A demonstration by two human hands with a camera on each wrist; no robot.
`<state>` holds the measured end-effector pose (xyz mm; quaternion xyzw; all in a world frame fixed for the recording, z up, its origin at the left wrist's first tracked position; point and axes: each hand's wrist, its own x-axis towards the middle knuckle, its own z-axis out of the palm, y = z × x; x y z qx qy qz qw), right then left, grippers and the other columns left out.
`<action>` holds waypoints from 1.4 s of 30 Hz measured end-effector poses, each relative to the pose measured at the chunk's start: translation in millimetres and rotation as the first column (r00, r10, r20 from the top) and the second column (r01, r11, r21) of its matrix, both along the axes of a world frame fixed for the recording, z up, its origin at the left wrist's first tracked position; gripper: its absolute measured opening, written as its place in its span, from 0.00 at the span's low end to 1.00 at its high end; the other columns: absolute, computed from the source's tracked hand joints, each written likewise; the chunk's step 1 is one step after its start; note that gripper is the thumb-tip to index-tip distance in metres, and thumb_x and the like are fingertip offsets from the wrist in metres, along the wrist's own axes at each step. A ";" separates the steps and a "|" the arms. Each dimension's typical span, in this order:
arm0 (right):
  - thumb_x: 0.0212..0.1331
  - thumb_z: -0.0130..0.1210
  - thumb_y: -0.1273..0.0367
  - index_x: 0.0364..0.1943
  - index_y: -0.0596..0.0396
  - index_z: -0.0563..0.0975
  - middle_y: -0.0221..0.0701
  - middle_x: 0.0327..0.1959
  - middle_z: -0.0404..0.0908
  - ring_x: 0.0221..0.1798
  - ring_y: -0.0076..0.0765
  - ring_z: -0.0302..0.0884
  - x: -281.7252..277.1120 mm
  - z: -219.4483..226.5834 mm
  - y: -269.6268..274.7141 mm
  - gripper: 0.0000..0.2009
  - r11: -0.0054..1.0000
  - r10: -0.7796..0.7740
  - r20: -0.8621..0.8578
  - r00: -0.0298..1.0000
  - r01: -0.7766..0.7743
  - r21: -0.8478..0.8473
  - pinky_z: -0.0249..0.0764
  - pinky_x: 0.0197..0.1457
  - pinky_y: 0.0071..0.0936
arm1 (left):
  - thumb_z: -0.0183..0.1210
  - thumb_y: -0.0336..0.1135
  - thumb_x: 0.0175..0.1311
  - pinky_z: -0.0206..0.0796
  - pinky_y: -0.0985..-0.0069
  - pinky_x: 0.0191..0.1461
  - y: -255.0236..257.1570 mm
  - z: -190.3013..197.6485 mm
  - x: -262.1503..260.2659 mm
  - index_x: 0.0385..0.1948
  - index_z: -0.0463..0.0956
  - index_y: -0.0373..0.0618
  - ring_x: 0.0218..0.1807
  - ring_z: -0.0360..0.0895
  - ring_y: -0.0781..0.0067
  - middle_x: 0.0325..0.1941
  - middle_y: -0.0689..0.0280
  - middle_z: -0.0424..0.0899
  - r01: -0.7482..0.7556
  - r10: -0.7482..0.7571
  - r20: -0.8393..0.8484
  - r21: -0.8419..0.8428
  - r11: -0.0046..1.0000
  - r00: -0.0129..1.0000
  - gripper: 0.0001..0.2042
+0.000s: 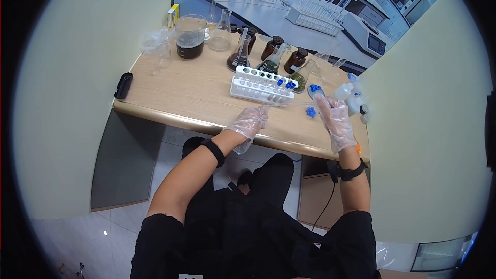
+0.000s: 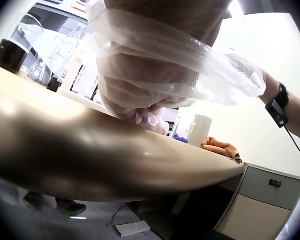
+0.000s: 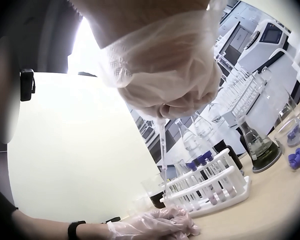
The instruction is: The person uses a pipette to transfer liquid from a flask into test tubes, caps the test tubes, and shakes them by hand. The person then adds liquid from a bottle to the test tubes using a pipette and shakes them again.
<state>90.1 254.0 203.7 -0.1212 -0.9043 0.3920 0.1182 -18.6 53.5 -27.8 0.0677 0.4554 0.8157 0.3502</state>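
Both hands wear clear plastic gloves. My right hand (image 1: 335, 119) pinches a slim translucent dropper pipette (image 3: 163, 147). In the head view it extends left, toward my left hand (image 1: 250, 123); in the right wrist view it points down toward that hand. My left hand's fingers are curled at the table's front edge; I cannot tell what is between them. Just behind the hands stands a white test tube rack (image 1: 240, 92) with several clear tubes, some with blue stoppers (image 1: 285, 83). Loose blue stoppers (image 1: 311, 112) lie near my right hand, and others fill a small dish.
Behind the rack stand flasks of dark liquid (image 1: 237, 61) and brown bottles (image 1: 295, 61). A large beaker of dark liquid (image 1: 190, 49) is at back left, beside an empty conical flask (image 1: 220, 39). White plastic bottles (image 1: 344, 91) stand right; a black case (image 1: 123, 86) lies left.
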 end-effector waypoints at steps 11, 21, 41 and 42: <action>0.72 0.61 0.52 0.22 0.58 0.73 0.22 0.19 0.64 0.27 0.20 0.56 5.2 6.8 -3.6 0.26 0.996 0.086 0.027 0.996 -0.086 -0.002 0.55 0.29 0.28 | 0.51 0.30 0.81 0.68 0.79 0.41 -2.4 15.6 7.6 0.53 0.80 0.42 0.34 0.68 0.82 0.35 0.76 0.72 -0.007 -0.002 -0.082 -0.105 0.994 0.997 0.09; 0.71 0.64 0.56 0.27 0.57 0.75 0.19 0.22 0.65 0.26 0.17 0.57 8.7 1.2 -10.0 0.20 0.991 0.084 -0.034 0.996 -0.087 -0.100 0.56 0.28 0.25 | 0.51 0.30 0.81 0.64 0.79 0.40 -4.6 16.9 10.8 0.46 0.79 0.42 0.32 0.65 0.82 0.33 0.76 0.69 -0.009 -0.003 -0.161 -0.072 0.997 0.987 0.07; 0.71 0.62 0.61 0.33 0.59 0.78 0.21 0.24 0.69 0.29 0.17 0.60 7.2 -9.2 -6.3 0.15 0.976 0.207 -0.223 0.953 -0.185 0.115 0.60 0.30 0.25 | 0.53 0.36 0.82 0.61 0.79 0.38 -0.6 11.1 7.6 0.41 0.79 0.45 0.30 0.62 0.83 0.29 0.77 0.68 -0.007 0.007 -0.027 0.017 1.000 1.000 0.09; 0.71 0.62 0.61 0.33 0.59 0.79 0.21 0.24 0.69 0.28 0.17 0.60 7.8 -6.6 -7.8 0.14 0.982 0.185 -0.187 0.965 -0.173 0.076 0.60 0.30 0.25 | 0.54 0.37 0.82 0.60 0.79 0.38 -0.2 9.1 7.2 0.41 0.79 0.46 0.30 0.62 0.83 0.29 0.77 0.67 -0.011 0.012 -0.029 0.010 1.000 1.000 0.09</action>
